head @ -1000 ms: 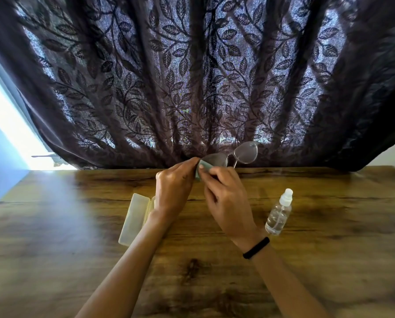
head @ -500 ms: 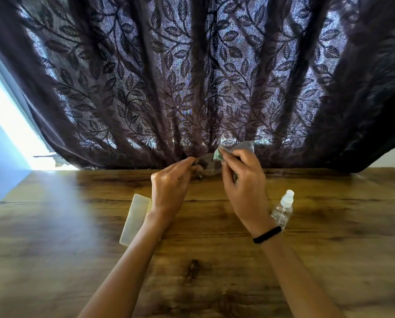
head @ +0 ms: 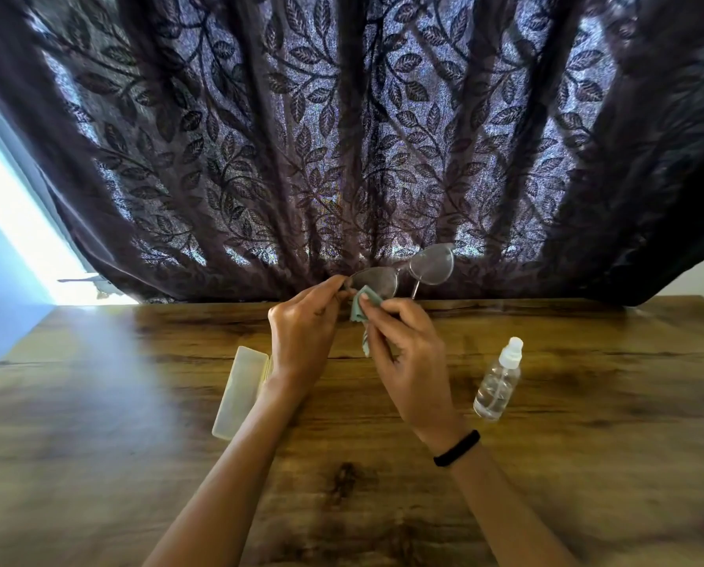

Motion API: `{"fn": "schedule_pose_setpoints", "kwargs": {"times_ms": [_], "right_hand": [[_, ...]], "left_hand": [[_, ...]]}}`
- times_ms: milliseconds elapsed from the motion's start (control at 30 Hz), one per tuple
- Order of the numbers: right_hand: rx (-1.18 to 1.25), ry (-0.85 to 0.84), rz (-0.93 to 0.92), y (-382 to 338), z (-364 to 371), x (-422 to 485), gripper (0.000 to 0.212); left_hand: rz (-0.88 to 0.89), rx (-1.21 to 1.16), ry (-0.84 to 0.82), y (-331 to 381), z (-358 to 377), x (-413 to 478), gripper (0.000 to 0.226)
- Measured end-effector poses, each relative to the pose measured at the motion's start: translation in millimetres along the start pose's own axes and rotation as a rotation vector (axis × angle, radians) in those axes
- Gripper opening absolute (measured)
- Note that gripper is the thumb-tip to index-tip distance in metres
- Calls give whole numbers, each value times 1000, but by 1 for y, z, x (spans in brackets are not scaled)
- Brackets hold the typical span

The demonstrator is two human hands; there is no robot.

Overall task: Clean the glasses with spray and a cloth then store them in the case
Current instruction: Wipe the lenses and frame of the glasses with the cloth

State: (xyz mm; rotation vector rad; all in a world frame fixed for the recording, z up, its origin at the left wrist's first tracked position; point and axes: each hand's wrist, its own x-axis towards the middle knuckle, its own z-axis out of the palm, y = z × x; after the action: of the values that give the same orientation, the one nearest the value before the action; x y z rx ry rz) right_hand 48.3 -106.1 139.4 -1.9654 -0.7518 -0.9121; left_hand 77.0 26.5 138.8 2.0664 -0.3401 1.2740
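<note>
Clear-framed glasses (head: 431,263) are held up above the far side of the wooden table (head: 96,423), in front of the curtain. My left hand (head: 303,333) pinches the frame's left end. A pale green cloth (head: 363,306) is pressed against the left lens by the fingers of my right hand (head: 407,354), and its tail hangs down between the hands. The right lens is uncovered. On the table to the right stands a small clear spray bottle (head: 498,382) with a white cap. A pale case (head: 240,388) lies open at the left, partly behind my left wrist.
A dark leaf-patterned curtain (head: 342,137) hangs along the table's far edge. Bright window light shows at the far left. A black band sits on my right wrist.
My right hand with the cloth went from the left lens to the right lens, then came back down to the left lens. The left hand kept its hold on the frame.
</note>
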Motion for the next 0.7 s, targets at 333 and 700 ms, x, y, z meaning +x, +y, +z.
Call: {"fn": "schedule_pose_setpoints", "kwargs": {"times_ms": [333,700], "right_hand": [[474,128,372,8,-26,16,31],[-66,151,166,60,-46,28,26]], "left_hand": [[8,-23,15,-13,-5,-6,16],[19,-51,9,-16,-6,-9,18]]}}
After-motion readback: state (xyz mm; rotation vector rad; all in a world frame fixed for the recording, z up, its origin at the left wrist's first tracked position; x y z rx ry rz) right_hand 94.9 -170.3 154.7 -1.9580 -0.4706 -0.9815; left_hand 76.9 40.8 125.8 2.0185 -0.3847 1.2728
